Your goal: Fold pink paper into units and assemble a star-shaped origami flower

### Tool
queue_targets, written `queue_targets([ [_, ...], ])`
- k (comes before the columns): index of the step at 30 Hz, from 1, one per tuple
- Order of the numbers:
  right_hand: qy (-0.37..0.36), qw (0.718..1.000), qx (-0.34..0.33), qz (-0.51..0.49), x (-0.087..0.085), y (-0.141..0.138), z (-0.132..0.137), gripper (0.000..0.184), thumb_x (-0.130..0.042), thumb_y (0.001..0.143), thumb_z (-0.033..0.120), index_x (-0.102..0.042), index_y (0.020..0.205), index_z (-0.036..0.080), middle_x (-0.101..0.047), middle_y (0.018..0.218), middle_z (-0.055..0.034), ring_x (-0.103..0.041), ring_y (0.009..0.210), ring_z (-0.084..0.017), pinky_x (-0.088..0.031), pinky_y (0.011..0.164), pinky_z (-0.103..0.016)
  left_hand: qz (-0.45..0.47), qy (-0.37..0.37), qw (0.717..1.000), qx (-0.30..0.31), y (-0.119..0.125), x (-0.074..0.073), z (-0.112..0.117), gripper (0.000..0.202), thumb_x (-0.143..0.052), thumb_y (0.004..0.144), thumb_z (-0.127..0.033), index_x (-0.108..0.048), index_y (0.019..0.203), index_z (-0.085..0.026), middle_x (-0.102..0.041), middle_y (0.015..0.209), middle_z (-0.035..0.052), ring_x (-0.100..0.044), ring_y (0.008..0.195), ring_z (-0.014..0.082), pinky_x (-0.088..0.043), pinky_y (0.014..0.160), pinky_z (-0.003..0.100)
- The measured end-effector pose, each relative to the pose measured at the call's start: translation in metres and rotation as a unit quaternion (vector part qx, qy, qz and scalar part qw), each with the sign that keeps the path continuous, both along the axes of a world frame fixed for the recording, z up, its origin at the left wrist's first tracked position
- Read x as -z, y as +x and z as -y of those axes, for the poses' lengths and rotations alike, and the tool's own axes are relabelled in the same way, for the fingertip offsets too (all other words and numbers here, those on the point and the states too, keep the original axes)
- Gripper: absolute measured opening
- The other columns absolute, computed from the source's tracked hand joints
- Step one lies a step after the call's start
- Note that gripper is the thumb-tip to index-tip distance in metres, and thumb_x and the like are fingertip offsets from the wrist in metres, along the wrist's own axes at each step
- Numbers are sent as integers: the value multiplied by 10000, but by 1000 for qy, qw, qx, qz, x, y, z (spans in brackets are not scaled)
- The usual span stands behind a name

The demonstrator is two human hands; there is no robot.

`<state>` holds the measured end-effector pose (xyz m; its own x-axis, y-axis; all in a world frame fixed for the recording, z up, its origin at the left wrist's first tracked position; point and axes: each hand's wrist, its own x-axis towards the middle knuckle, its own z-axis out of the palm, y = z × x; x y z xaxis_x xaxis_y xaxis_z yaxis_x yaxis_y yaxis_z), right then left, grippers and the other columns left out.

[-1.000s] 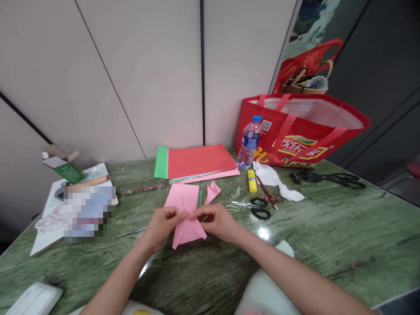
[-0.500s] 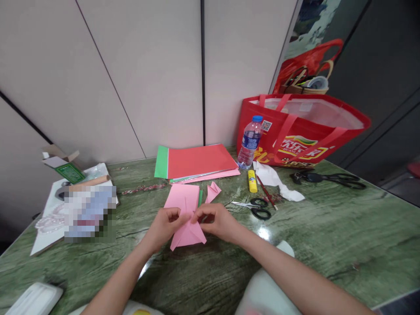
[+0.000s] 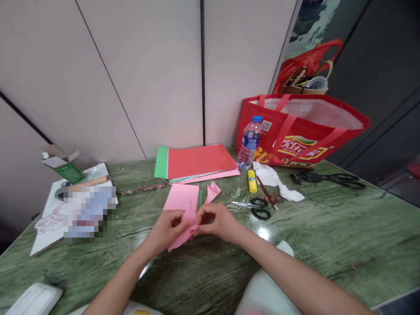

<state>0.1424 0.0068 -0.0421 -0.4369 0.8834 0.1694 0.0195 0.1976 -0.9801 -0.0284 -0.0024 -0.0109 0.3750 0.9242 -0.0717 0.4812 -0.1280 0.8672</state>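
Observation:
Between both hands is a piece of folded pink paper (image 3: 180, 241), its creased lower part tilted and partly covered by my fingers. My left hand (image 3: 170, 227) pinches it from the left, thumb on top. From the right, my right hand (image 3: 216, 224) pinches its other edge with thumb and forefinger. Beyond the hands lies a flat pink sheet (image 3: 181, 196) with a strip of green paper (image 3: 200, 198) showing at its right side. A small folded pink paper piece (image 3: 213, 191) rests just past my right hand.
Small scissors (image 3: 257, 208), a yellow glue stick (image 3: 252, 181), a reddish pencil (image 3: 267, 193) and white tissue (image 3: 278, 181) lie to the right. A stack of coloured paper (image 3: 201, 161), a water bottle (image 3: 250, 142) and a red bag (image 3: 295, 131) stand behind. Larger black scissors (image 3: 337, 178) lie further right.
The held pink paper has been turned and folded inward: its flared lower right corner no longer spreads out below my right hand. Both hands have stayed nearly in place.

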Motion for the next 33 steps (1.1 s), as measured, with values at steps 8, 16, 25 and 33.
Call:
queue_targets([
  [8, 138, 990, -6, 39, -11, 6, 0, 136, -590, 644, 39, -660, 708, 138, -611, 701, -20, -552, 612, -105, -443, 582, -201, -34, 57, 998, -5, -4, 4, -5, 378, -471, 731, -416, -303, 484, -184, -224, 515, -67, -230, 490, 76, -190, 444, 201],
  [16, 117, 991, 0, 59, -9, 8, -2, 69, -621, 645, 74, -656, 633, 132, -634, 610, -10, -560, 557, -106, -440, 565, -198, -75, 73, 994, 9, -3, 7, -4, 342, -428, 759, -376, -267, 514, -199, -213, 537, -68, -224, 506, 87, -189, 460, 216],
  [25, 28, 999, -4, 39, -7, 8, -4, 191, -709, 601, 302, -643, 600, 123, -617, 592, -11, -531, 556, -109, -417, 537, -210, -113, 133, 985, 4, 1, 12, 1, 314, -434, 779, -354, -327, 533, -191, -297, 507, -69, -290, 498, 94, -208, 473, 219],
  [33, -73, 996, -3, -48, -2, 3, -3, 402, -790, 458, 334, -488, 652, 153, -546, 600, 44, -482, 511, -72, -388, 507, -202, -27, 39, 999, 26, 4, 5, 7, 200, -446, 770, -255, -434, 583, -185, -542, 480, -26, -512, 462, 121, -332, 462, 215],
])
